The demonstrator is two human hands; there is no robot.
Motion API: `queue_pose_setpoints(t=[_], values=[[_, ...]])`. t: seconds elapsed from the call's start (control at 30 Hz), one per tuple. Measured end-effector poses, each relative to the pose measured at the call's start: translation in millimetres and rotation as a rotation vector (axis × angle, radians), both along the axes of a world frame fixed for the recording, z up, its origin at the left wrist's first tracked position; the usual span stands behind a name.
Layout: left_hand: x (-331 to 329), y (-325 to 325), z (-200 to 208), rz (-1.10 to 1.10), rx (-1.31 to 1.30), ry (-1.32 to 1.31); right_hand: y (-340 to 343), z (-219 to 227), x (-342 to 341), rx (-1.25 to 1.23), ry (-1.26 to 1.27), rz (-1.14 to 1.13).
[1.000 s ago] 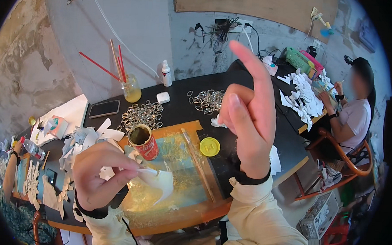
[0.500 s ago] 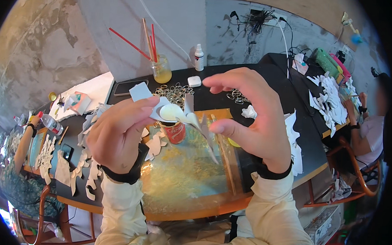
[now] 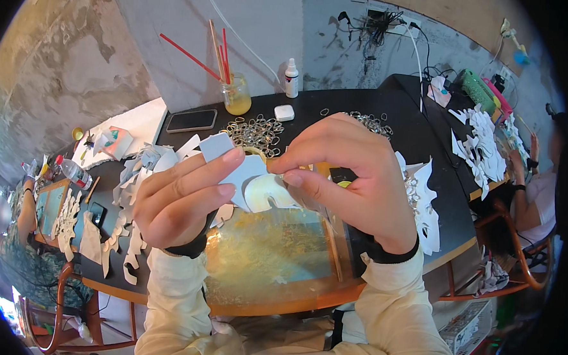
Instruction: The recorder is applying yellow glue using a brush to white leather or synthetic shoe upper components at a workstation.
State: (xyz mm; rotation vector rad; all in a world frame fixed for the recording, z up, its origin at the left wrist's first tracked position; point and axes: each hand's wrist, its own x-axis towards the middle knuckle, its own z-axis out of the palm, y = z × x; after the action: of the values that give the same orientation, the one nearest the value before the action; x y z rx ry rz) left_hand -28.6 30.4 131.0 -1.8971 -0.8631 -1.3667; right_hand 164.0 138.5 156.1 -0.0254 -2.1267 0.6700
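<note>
Over the glue-smeared board (image 3: 267,260), my two hands hold one flat, cut piece of pale leather-like material (image 3: 258,188), grey-white with a cream curved part. My left hand (image 3: 173,200) grips its left side, fingers lying along it and a square tab sticking up above them. At the right end, the thumb and index finger of my right hand (image 3: 361,181) pinch the piece's edge. Something thin may lie between those fingertips, but it is too small to tell. Behind the piece is a heap of metal rings (image 3: 254,134).
A glass jar (image 3: 238,97) of yellow liquid with sticks, a white bottle (image 3: 291,78), a small white case (image 3: 284,112) and a phone (image 3: 192,121) stand or lie at the back. Cut white pieces (image 3: 424,204) are heaped on both sides. People work at left and right.
My right hand has moved left and closed from an open pose onto the piece's right edge. The piece has turned flatter toward me and now hides most of the red can.
</note>
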Motion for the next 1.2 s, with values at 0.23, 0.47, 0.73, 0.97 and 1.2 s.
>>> queue_pose_setpoints(t=[0.23,0.47,0.73,0.97,1.2], values=[[-0.9,-1.1,2.7,-0.005,0.014,0.028,-2.4,-0.4,-2.1,-0.033,0.027,0.039],[-1.3,7.3,4.7,-0.005,-0.067,0.023,0.4,-0.2,-0.8,0.003,0.006,-0.014],[-4.3,10.6,3.5,-0.083,-0.273,-0.034,2.9,2.6,1.4,-0.056,-0.003,-0.111],[-1.6,-3.1,6.1,0.052,-0.384,-0.068,-23.2,2.4,15.7,0.012,0.073,-0.16],[-6.0,-9.4,11.3,0.074,-0.418,0.031,-83.1,12.2,19.9,-0.026,-0.229,0.94]])
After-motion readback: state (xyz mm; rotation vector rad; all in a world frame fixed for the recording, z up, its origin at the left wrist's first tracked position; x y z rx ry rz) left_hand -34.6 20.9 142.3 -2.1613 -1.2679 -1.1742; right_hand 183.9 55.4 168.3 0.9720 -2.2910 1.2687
